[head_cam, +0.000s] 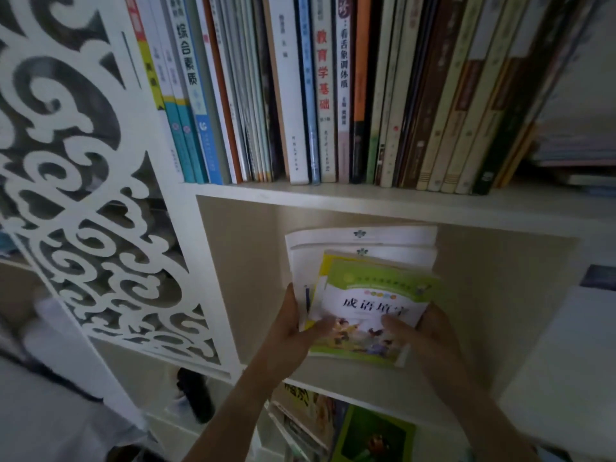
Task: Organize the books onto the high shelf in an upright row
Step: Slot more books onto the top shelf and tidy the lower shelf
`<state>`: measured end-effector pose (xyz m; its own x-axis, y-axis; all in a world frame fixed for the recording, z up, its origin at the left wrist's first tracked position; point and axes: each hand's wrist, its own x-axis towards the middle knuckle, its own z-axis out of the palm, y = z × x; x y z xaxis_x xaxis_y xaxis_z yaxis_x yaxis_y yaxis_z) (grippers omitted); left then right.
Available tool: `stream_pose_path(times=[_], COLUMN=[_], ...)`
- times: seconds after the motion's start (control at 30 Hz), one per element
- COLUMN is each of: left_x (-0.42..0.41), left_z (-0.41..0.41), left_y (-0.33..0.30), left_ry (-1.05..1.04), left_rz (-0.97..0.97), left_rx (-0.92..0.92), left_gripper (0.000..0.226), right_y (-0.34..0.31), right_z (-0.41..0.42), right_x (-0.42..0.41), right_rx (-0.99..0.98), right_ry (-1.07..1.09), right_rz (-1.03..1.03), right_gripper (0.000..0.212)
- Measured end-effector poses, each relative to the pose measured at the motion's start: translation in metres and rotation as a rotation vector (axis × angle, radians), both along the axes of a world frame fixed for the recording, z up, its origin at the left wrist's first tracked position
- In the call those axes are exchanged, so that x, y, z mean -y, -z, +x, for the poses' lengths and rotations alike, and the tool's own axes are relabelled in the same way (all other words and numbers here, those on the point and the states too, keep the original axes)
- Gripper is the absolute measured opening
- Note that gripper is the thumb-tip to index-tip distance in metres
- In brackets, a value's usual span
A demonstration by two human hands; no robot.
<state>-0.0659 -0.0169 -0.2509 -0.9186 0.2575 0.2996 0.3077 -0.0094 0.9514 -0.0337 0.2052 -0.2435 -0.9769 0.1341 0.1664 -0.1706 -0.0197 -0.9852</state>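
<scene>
Okay, both hands are on a small stack of books inside the middle cubby of the white bookcase. Left hand grips the stack's left edge, thumb laid across the front cover. Right hand grips the right edge, thumb likewise on the cover. Top book is green with a cartoon picture and Chinese title; a yellow-edged one and two larger white ones sit behind it (exact count of the stack is hard to tell). The stack tilts back toward the cubby's rear wall; I cannot tell whether its lower edge touches the shelf board. The high shelf directly above carries an upright row of books, the rightmost ones leaning left. A white cut-out scroll panel stands to the left. More books lie in the cubby below.
</scene>
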Motion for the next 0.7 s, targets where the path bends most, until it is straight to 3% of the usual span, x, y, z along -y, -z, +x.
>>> stream_pose_path(times=[0.13,0.3,0.43,0.53,0.7], left_x=[-0.012,-0.024,-0.025,-0.025,-0.025], left_z=[-0.002,-0.002,-0.003,0.0,0.003], left_y=[0.013,0.027,0.035,0.041,0.039], left_ry=[-0.13,-0.201,-0.211,-0.202,-0.223], left_rz=[0.061,0.128,0.125,0.107,0.084], left_rx=[-0.019,0.004,0.065,0.116,0.107], left_gripper=[0.056,0.052,0.057,0.057,0.042], right_y=[0.017,0.031,0.034,0.03,0.015], right_z=[-0.006,-0.007,-0.002,-0.001,-0.01], right_x=[0.001,0.02,0.02,0.016,0.008], right_rx=[0.088,0.129,0.065,0.067,0.122], right_ry=[-0.062,0.112,0.129,0.099,0.081], right_rz=[-0.077,-0.15,-0.097,-0.074,-0.027], right_gripper=[0.087,0.093,0.069,0.063,0.046])
